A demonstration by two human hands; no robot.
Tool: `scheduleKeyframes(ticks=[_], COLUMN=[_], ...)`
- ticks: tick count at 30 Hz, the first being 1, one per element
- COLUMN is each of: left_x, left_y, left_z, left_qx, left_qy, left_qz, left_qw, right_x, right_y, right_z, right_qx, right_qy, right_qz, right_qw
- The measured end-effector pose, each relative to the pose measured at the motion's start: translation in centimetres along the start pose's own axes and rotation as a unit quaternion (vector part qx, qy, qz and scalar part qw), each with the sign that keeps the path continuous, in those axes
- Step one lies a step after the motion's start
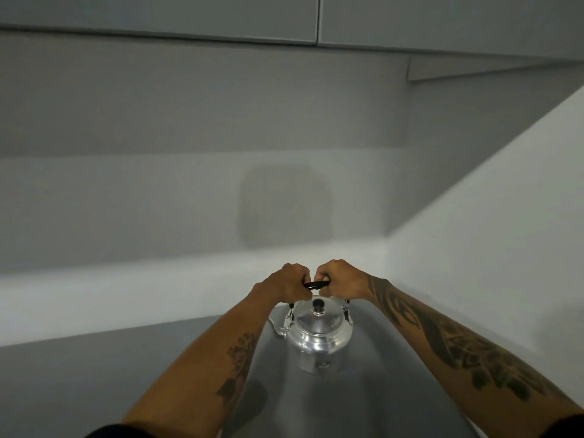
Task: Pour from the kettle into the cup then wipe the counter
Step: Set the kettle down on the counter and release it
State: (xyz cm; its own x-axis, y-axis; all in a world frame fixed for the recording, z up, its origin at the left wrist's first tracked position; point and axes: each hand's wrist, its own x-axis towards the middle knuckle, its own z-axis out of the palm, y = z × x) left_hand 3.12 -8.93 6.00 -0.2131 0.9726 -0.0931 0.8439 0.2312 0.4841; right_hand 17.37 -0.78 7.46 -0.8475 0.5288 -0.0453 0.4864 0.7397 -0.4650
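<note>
Head view: left hand (pixel 286 284) and right hand (pixel 339 279) both grip the handle (pixel 316 284) above the kettle (pixel 319 336).

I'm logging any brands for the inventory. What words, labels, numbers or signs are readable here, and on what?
None are readable. The kettle shows bare polished metal; a small dark mark low on its body is too blurred to read. Both hands, left hand and right hand, grip its black handle. Cabinets and counter are plain.
</note>
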Motion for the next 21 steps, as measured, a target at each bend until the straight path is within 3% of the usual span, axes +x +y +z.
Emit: scheduleKeyframes(ticks=[21], left_x=[12.9], left_y=[-1.8], left_z=[4.5], left_qx=[-0.021], left_qy=[0.004], left_qz=[-0.006], left_qw=[1.0], right_x=[9.9], right_y=[11.6], right_z=[1.0], right_qx=[-0.011], right_qy=[-0.036], right_qz=[0.01], right_qw=[0.999])
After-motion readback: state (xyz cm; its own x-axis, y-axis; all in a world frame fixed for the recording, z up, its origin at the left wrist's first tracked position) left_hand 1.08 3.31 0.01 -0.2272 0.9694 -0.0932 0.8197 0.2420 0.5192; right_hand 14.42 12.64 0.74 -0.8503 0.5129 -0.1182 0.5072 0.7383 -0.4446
